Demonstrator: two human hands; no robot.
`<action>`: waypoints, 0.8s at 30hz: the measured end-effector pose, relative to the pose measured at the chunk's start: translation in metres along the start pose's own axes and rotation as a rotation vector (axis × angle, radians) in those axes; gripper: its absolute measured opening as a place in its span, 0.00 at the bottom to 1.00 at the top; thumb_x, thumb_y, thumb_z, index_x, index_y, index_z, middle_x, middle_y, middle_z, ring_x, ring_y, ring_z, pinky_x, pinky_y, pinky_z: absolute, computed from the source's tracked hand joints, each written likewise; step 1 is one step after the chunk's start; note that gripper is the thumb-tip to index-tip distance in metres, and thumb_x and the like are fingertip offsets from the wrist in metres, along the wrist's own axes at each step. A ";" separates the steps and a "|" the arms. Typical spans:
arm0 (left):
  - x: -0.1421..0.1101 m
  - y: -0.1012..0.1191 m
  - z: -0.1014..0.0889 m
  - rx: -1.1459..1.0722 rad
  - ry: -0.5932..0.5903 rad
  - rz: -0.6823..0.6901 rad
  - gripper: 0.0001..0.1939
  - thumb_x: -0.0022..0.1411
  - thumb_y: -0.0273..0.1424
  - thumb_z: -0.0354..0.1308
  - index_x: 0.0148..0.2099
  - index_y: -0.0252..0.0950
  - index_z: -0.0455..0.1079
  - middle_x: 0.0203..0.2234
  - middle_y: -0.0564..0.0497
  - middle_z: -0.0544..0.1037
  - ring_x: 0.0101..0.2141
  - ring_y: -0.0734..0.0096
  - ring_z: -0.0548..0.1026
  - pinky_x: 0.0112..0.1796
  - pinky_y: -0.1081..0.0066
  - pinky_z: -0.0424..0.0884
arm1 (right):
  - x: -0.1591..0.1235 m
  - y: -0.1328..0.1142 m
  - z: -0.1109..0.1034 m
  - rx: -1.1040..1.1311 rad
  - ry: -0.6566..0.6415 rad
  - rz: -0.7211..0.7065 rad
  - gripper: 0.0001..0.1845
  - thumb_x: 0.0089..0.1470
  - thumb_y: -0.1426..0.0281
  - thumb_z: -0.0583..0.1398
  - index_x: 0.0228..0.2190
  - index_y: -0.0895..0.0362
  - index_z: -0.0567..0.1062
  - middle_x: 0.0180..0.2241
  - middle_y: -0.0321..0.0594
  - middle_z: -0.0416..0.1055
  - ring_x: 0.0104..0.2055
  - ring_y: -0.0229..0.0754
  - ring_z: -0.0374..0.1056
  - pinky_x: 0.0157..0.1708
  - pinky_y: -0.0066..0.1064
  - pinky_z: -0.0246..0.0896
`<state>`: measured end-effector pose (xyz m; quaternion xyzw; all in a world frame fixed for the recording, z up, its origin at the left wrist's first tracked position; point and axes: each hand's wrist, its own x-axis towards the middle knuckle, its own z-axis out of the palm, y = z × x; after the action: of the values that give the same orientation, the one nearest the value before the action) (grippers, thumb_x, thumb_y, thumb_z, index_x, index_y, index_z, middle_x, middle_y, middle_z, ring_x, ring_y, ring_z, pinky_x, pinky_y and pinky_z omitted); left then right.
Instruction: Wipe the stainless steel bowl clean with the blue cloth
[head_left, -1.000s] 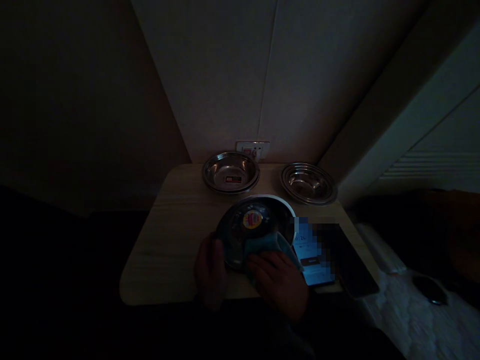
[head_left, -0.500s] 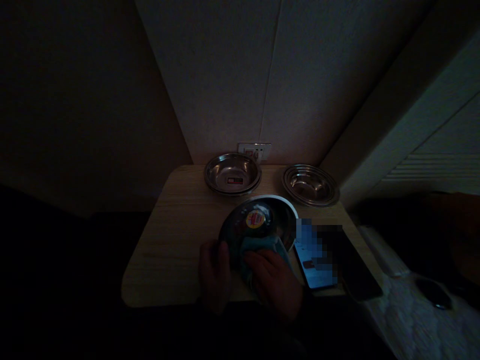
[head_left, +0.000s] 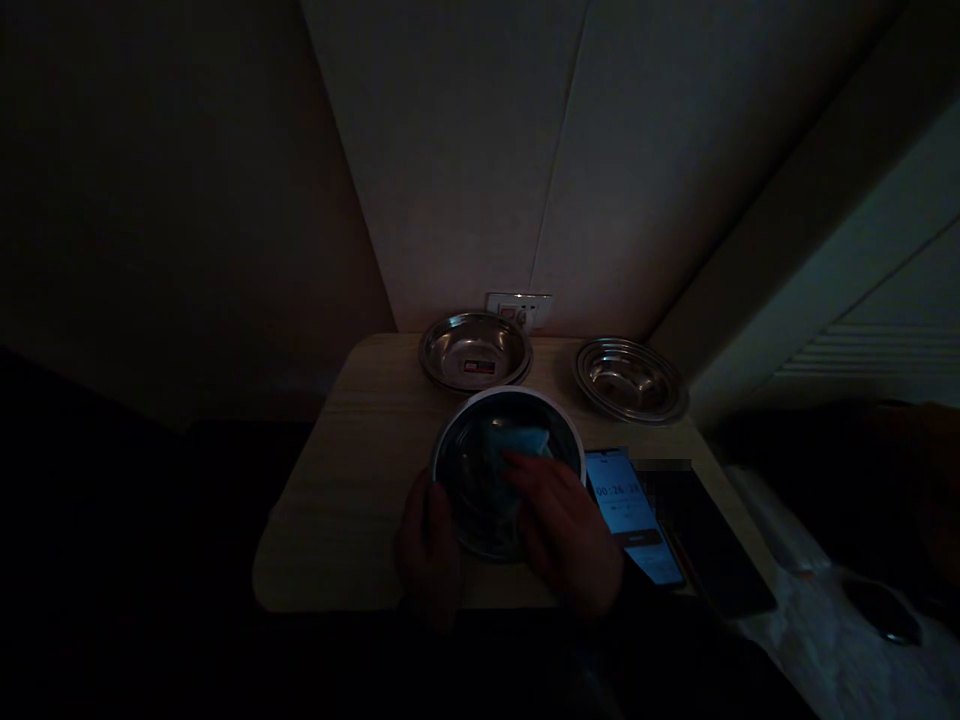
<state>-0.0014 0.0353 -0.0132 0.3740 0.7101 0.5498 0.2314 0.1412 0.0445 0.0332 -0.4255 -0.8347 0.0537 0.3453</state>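
In dim light, a steel bowl (head_left: 472, 465) stands tilted toward me at the near middle of a small wooden table (head_left: 352, 470). My left hand (head_left: 429, 540) grips the bowl's near left rim. My right hand (head_left: 562, 520) presses a light blue cloth (head_left: 517, 442) against the inside of the bowl, its fingers closed over the cloth. The cloth covers the bowl's middle.
Two stacks of steel bowls stand at the back of the table, one at the middle (head_left: 475, 352) and one to the right (head_left: 630, 378). A lit phone (head_left: 631, 510) lies right of my hand beside a dark phone (head_left: 712, 540). A wall socket (head_left: 517, 306) sits behind.
My right hand has pushed the cloth up and further into the bowl, covering the round sticker that showed before. The left hand still holds the rim.
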 end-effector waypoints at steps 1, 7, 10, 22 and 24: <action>0.000 0.000 0.000 0.001 0.003 0.004 0.17 0.58 0.39 0.48 0.44 0.36 0.70 0.41 0.46 0.77 0.41 0.67 0.74 0.40 0.72 0.69 | 0.006 -0.001 0.004 -0.036 -0.029 -0.009 0.17 0.55 0.78 0.50 0.46 0.59 0.67 0.49 0.47 0.67 0.50 0.47 0.60 0.47 0.42 0.59; -0.005 -0.004 -0.001 0.077 0.043 0.102 0.17 0.59 0.38 0.47 0.45 0.35 0.70 0.39 0.44 0.77 0.40 0.65 0.75 0.37 0.71 0.70 | 0.026 -0.008 0.036 -0.113 -0.282 0.004 0.14 0.56 0.73 0.53 0.45 0.56 0.68 0.50 0.42 0.67 0.48 0.46 0.59 0.43 0.39 0.59; -0.008 -0.006 -0.002 0.130 0.108 0.096 0.18 0.59 0.38 0.48 0.46 0.35 0.70 0.38 0.43 0.77 0.39 0.64 0.75 0.36 0.69 0.70 | 0.026 -0.010 0.036 -0.076 -0.379 -0.026 0.11 0.55 0.74 0.54 0.41 0.56 0.69 0.46 0.39 0.69 0.44 0.43 0.61 0.40 0.34 0.59; -0.006 -0.003 0.000 0.137 0.075 0.068 0.19 0.59 0.38 0.47 0.44 0.33 0.71 0.37 0.41 0.78 0.37 0.64 0.76 0.35 0.69 0.70 | 0.011 0.004 0.011 -0.088 -0.570 -0.147 0.10 0.51 0.79 0.54 0.35 0.56 0.70 0.34 0.37 0.73 0.39 0.41 0.63 0.36 0.31 0.58; -0.006 -0.004 0.000 0.140 0.076 0.092 0.17 0.59 0.38 0.47 0.44 0.34 0.71 0.38 0.42 0.78 0.38 0.64 0.75 0.35 0.69 0.70 | 0.011 0.001 0.022 -0.003 -0.476 -0.087 0.11 0.51 0.80 0.54 0.37 0.57 0.69 0.35 0.38 0.72 0.40 0.40 0.62 0.38 0.29 0.59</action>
<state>0.0012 0.0303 -0.0170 0.4004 0.7373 0.5224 0.1521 0.1232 0.0582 0.0220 -0.3653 -0.9101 0.1363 0.1403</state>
